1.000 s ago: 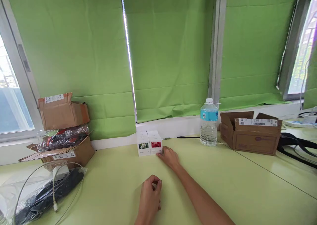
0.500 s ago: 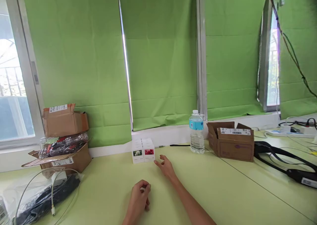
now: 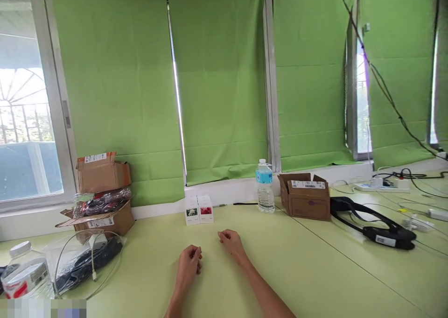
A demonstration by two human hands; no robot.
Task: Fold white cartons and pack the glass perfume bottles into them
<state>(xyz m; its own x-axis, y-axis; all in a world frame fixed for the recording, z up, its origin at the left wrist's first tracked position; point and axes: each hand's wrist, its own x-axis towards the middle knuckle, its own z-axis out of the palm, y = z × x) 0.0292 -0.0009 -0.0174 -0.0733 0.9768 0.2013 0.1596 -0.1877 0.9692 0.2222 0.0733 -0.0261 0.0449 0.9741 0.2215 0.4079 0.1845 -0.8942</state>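
Observation:
My left hand [image 3: 189,263] rests over the table [image 3: 154,257] with its fingers curled in loosely, and nothing shows in it. To its right, my right hand [image 3: 231,243] is also curled, thumb near the fingertips, with no object visible. Ahead of both hands stand two rows of small white boxes side by side. The left front box [image 3: 192,216] has a picture of white flowers; the right front box [image 3: 206,215] has red flowers. My right hand is nearest to that right row, but apart from it.
At the back right stand a water bottle [image 3: 265,194] and an open cardboard box [image 3: 305,201], beside a black strapped device [image 3: 388,236]. Stacked cardboard boxes [image 3: 101,175], a bagged black item with a white cable [image 3: 87,257] and a plastic jar [image 3: 26,271] are at the left.
My right hand has drawn back from the white boxes and its fingers have curled in. My left hand stays curled. The view has tilted up and shifted, bringing the jar into sight.

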